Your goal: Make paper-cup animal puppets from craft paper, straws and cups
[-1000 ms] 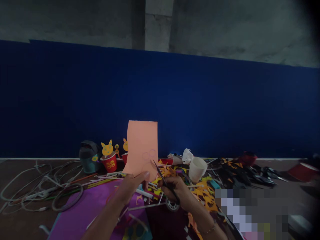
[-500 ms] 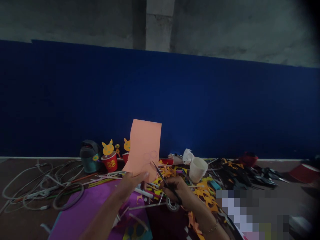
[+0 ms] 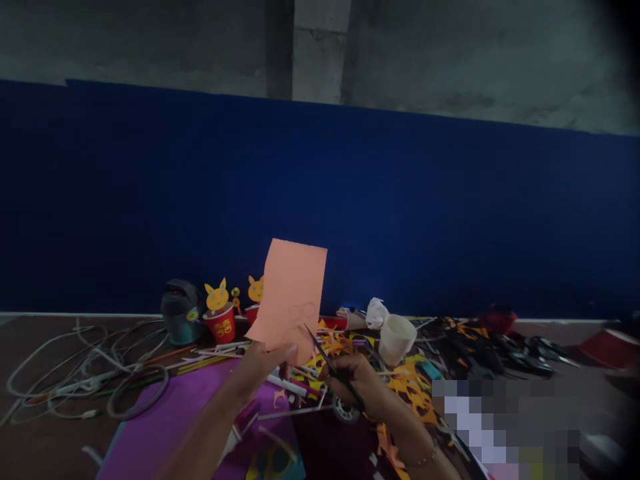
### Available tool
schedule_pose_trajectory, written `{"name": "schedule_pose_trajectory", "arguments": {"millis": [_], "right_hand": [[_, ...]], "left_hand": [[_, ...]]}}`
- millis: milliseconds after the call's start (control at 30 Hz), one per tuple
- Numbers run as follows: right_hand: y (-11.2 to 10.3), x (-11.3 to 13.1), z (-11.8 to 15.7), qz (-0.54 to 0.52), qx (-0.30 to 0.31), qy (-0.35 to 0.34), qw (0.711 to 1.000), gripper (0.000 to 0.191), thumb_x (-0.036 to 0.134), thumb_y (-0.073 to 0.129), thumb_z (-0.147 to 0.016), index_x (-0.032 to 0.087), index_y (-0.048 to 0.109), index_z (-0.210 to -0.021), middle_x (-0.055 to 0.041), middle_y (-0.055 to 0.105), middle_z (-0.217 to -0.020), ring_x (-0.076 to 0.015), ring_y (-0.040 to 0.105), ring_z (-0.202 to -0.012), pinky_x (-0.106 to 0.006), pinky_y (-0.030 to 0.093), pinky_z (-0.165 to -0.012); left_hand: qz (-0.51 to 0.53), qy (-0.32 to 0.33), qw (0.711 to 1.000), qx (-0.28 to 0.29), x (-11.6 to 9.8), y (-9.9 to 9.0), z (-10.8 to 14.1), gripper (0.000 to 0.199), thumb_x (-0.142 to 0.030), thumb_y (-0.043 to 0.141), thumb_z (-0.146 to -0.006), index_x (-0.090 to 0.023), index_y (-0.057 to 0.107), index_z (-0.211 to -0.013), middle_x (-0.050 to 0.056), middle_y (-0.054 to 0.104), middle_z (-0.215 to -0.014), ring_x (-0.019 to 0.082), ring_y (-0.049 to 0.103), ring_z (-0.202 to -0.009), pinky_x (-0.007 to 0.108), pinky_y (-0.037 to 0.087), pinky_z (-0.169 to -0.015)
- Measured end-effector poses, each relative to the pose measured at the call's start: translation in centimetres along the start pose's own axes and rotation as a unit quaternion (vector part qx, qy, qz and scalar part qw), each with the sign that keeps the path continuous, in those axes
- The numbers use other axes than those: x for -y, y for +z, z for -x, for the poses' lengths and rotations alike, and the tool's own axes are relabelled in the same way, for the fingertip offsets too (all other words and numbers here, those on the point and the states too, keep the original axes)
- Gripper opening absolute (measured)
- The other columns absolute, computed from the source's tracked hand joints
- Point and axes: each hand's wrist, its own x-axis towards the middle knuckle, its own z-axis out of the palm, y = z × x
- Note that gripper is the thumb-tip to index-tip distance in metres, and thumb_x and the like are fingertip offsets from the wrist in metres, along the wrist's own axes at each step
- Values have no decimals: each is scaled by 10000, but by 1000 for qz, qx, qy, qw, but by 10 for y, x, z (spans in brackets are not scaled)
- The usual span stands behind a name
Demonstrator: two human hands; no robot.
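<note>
An orange-pink sheet of paper stands upright above the cluttered table, with faint round outlines drawn on its lower part. My left hand pinches its lower edge, thumb in front. Dark scissors are in my right hand, fingers wrapped round the handles. Their blades point up and left, and the tips lie against the paper beside the drawn outlines. Whether the blades are parted is hard to tell.
Purple paper lies at the front left, white cables farther left. Behind stand a dark teal container and a red cup with a yellow animal face. A white cup, orange scraps and a tape roll lie right.
The paper has shifted slightly right and tilted a little. Both hands keep their hold on the paper and the scissors.
</note>
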Motion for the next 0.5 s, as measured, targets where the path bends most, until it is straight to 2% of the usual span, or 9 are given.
{"name": "schedule_pose_trajectory", "arguments": {"millis": [200, 367, 500], "right_hand": [[2, 16, 2, -37, -4, 17, 999, 183, 272, 675, -708, 112, 692, -794, 49, 410, -527, -48, 300, -435, -186, 232, -421], [6, 23, 1, -49, -8, 28, 998, 165, 243, 650, -708, 115, 686, -806, 46, 438, -532, -54, 310, -440, -194, 225, -429], [6, 26, 2, -51, -10, 26, 998, 160, 229, 621, -710, 114, 691, -796, 56, 396, -514, -53, 275, -446, -198, 196, -436]], "left_hand": [[51, 8, 998, -23, 1, 6, -4, 389, -370, 630, -757, -146, 579, -443, 4, 534, -407, 105, 471, -428, 226, 349, -484], [28, -3, 1000, -7, -3, 7, -2, 330, -370, 658, -729, -150, 591, -490, -8, 530, -390, 102, 453, -401, 230, 335, -472], [10, -11, 1000, -14, -3, 5, -2, 329, -366, 646, -733, -153, 594, -488, -8, 526, -387, 96, 433, -387, 233, 324, -459]]}}
